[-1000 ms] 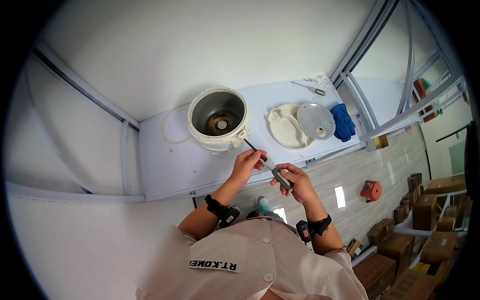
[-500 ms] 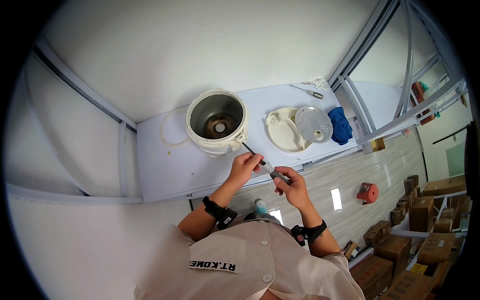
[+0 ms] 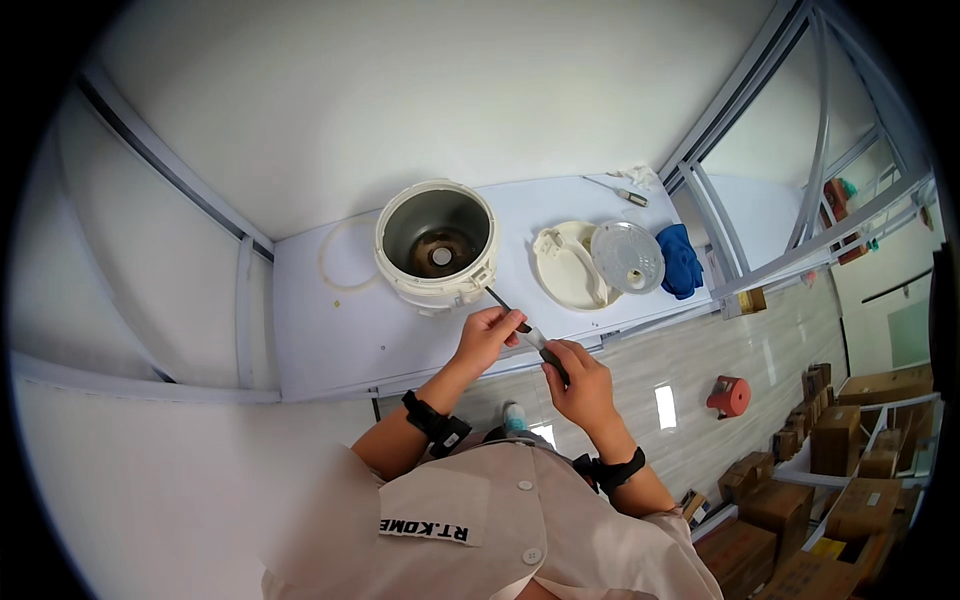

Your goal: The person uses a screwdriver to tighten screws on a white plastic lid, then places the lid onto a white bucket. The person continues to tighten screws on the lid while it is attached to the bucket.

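Observation:
A screwdriver [image 3: 536, 338] with a dark shaft and grey-and-clear handle slants between my two hands. Its shaft end reaches the lower right side of a cream rice cooker body [image 3: 430, 290]; whether it sits in a screw is too small to tell. Thumb and fingers of my left hand [image 3: 483, 338] pinch it near where shaft and handle meet. Around the rear of the handle my right hand [image 3: 583, 388] is closed. The cooker stands upright and uncovered, with a grey inner wall and a brown-stained bottom around a round centre piece.
Right of the cooker lie a cream lid [image 3: 562, 272], a round metallic plate [image 3: 625, 257] overlapping it, and a blue cloth [image 3: 681, 262]. Farther back lies another screwdriver [image 3: 632, 197]. A pale ring [image 3: 323, 258] rests left on the white table [image 3: 320, 350]. A red stool [image 3: 729, 397] stands on the floor.
My right hand has shifted slightly left and turned, its fingers now wrapped more over the handle. My left hand and the screwdriver tip stay about where they were.

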A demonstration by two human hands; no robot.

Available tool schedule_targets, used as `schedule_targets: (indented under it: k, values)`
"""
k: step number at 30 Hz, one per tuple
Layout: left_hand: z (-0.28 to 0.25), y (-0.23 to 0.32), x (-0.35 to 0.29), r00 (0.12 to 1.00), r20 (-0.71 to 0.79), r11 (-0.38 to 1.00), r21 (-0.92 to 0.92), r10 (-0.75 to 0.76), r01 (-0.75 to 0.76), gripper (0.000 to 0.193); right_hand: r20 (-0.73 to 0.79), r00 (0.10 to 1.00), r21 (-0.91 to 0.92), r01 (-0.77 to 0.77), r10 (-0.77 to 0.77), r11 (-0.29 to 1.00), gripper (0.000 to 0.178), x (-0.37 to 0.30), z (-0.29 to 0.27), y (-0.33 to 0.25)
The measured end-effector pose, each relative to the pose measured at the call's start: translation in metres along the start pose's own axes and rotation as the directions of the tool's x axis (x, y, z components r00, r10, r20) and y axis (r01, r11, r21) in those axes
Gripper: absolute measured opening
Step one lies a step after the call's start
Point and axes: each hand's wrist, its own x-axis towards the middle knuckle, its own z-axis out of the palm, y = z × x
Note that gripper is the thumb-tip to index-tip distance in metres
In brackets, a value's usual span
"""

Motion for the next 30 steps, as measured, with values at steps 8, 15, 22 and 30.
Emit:
schedule_targets:
  k: [8,15,22,30]
  values:
    - [0.001,0.001,-0.001,1.000,-0.001,0.999,-0.034,-0.029,0.029,0.030,-0.005,0.999,-0.067,0.047,-0.047,0.997,0.038,-0.002,0.004,0.000]
    - [0.004,0.006,-0.001,1.000,0.017,1.000,-0.022,-0.018,0.018,0.029,0.077,0.970,0.374,-0.242,0.230,0.895,0.043,-0.010,0.011,0.017]
    - [0.000,0.002,0.002,1.000,0.012,0.999,-0.032,-0.029,0.029,0.029,0.472,0.733,0.639,-0.667,0.489,0.382,0.047,0.003,-0.001,0.012]
    - [-0.001,-0.004,0.002,0.999,0.010,0.999,-0.023,-0.035,0.036,0.028,0.448,0.745,0.616,-0.658,0.495,0.433,0.046,-0.001,0.003,0.015]
